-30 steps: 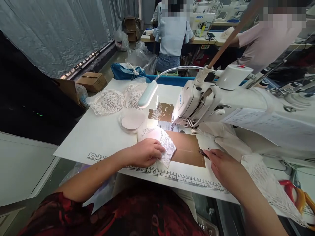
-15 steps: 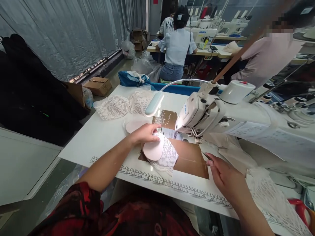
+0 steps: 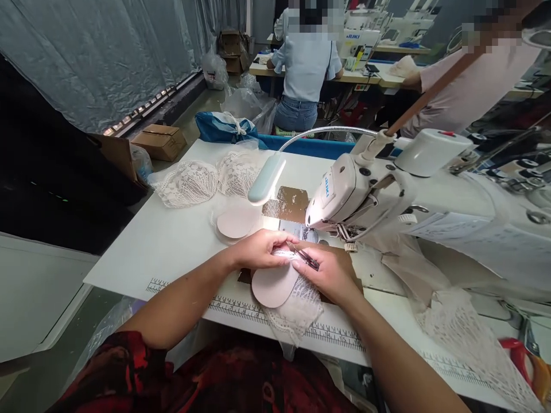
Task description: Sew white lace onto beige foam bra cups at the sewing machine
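Head view: left hand [image 3: 269, 249] pinches lace [image 3: 307, 298]; clear plastic [image 3: 141, 162] bulges against carton [image 3: 112, 155].

A: What's pinched in your left hand [image 3: 260, 250]?
B: Lace cloth [image 3: 310, 299], openwork, rough-textured. The pad [image 3: 272, 288] just below your hand: smooth, matt.
A: And your right hand [image 3: 333, 272]?
B: Tool [image 3: 310, 262], dark metal, slight shine.
A: Beyond both?
B: Machine head [image 3: 338, 192], glossy white shell; lamp neck [image 3: 331, 128], ribbed shiny metal. Tabletop [image 3: 140, 244] left of your hands: smooth, faintly glossy.
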### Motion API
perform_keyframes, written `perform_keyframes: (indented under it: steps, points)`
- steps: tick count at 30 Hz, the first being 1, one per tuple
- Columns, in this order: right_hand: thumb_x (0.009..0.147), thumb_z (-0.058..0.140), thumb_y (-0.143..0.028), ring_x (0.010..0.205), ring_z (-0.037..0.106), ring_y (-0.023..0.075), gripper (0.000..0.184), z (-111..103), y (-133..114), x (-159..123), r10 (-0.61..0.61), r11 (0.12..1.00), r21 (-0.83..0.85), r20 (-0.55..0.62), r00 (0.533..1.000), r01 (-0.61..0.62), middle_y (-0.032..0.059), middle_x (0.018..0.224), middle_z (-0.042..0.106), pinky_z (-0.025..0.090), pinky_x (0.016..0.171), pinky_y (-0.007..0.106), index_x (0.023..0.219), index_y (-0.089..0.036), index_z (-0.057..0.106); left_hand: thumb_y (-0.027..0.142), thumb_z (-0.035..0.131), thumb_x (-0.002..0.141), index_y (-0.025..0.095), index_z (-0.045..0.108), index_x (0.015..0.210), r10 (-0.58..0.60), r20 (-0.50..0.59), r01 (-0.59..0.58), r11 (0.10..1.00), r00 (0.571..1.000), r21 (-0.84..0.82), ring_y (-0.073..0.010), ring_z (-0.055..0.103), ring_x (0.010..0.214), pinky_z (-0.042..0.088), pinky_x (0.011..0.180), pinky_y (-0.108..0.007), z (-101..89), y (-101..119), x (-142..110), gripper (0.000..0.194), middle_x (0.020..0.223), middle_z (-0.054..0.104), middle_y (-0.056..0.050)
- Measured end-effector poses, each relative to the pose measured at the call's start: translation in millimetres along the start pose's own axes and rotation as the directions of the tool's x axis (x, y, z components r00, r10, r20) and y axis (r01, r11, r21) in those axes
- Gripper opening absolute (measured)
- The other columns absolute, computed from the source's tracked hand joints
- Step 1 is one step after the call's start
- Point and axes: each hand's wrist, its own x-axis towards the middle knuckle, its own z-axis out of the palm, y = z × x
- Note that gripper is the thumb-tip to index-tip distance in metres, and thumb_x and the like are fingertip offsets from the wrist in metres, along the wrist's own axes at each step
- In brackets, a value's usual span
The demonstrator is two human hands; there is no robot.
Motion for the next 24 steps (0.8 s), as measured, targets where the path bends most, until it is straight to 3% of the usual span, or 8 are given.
perform_keyframes:
  steps: [7,14,19,24]
  points:
    - [0.084,0.054,-0.045,0.072,0.060,0.0198,0.031,-1,20,-9,0.107,0.992,0.067,-0.043,0.993,-0.104,0.0031,0.080,0.068,0.046,0.063,0.030,0.090,-0.018,0.068,0.024,0.063,0.077,0.015,0.061,0.113,-0.106,0.086,0.111,0.992,0.991,-0.052,-0.0150,0.057,0.084,0.043,0.070,-0.023,-19.7,-11,-1,0.038,0.098,0.064,-0.004]
    - [0.086,0.051,-0.041,0.079,0.062,0.0212,0.028,-4,19,-10,0.105,0.992,0.078,-0.041,0.994,-0.102,0.0030,0.086,0.070,0.048,0.068,0.030,0.092,-0.019,0.067,0.026,0.064,0.075,0.013,0.063,0.106,-0.177,0.119,0.188,0.978,0.977,-0.089,-0.0111,0.052,0.070,0.039,0.063,-0.021,-26.1,-7,-2,0.034,0.080,0.057,0.000]
    - [0.084,0.053,-0.040,0.083,0.064,0.0227,0.028,-3,17,-11,0.113,0.990,0.094,-0.071,0.991,-0.106,0.0047,0.089,0.071,0.050,0.073,0.033,0.095,-0.019,0.068,0.025,0.066,0.074,0.013,0.059,0.076,-0.203,0.138,0.221,0.966,0.969,-0.133,-0.0076,0.041,0.060,0.030,0.055,-0.020,-26.7,-4,-3,0.014,0.065,0.042,0.005]
    - [0.084,0.054,-0.040,0.086,0.065,0.0227,0.030,-3,17,-14,0.194,0.975,0.125,-0.095,0.976,-0.181,0.0038,0.095,0.072,0.051,0.076,0.034,0.102,-0.021,0.067,0.027,0.066,0.074,0.014,0.051,0.064,-0.234,0.137,0.252,0.959,0.962,-0.130,-0.0063,0.034,0.055,0.023,0.050,-0.021,-28.7,-4,-5,0.022,0.060,0.035,0.005]
